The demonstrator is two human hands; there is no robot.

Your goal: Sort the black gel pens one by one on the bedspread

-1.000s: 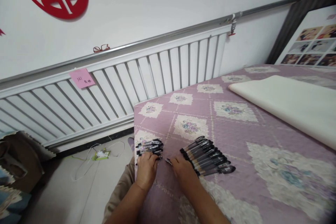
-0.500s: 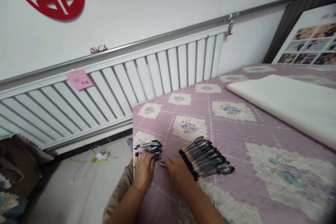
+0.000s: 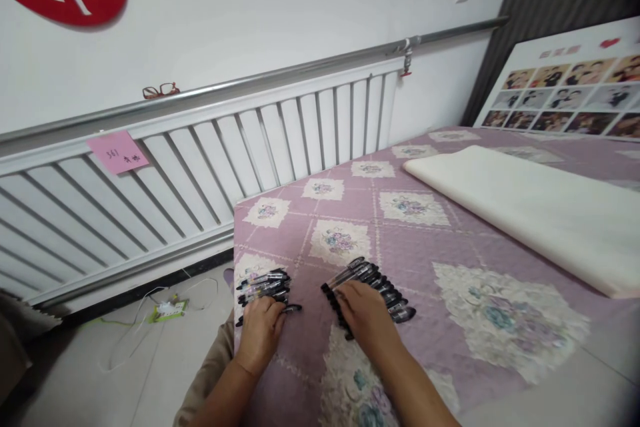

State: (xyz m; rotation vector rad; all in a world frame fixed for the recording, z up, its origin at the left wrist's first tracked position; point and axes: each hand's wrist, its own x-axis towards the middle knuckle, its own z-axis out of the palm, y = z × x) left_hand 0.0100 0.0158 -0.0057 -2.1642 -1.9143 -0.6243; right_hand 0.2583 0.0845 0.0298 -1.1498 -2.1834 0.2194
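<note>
Two groups of black pens lie on a purple flowered quilt [image 3: 425, 247] near its left corner. My left hand [image 3: 259, 333] rests palm down just below the small left pile of pens [image 3: 263, 283], with one pen [image 3: 291, 309] lying at its fingertips. My right hand [image 3: 367, 313] lies over the longer right row of pens [image 3: 373, 280], fingers curled onto them and hiding the middle of the row. Whether either hand grips a pen is hidden by the backs of the hands.
A folded white sheet [image 3: 525, 207] lies across the quilt at the right. A white radiator [image 3: 200, 167] with a pink note [image 3: 117, 152] and red glasses [image 3: 160, 89] lines the wall. Cables and a power strip [image 3: 167, 309] lie on the floor. A photo board [image 3: 565, 90] leans at the far right.
My right hand has moved right from the gap between the groups onto the long row of pens. A pen now lies beside the left pile. The view has shifted right.
</note>
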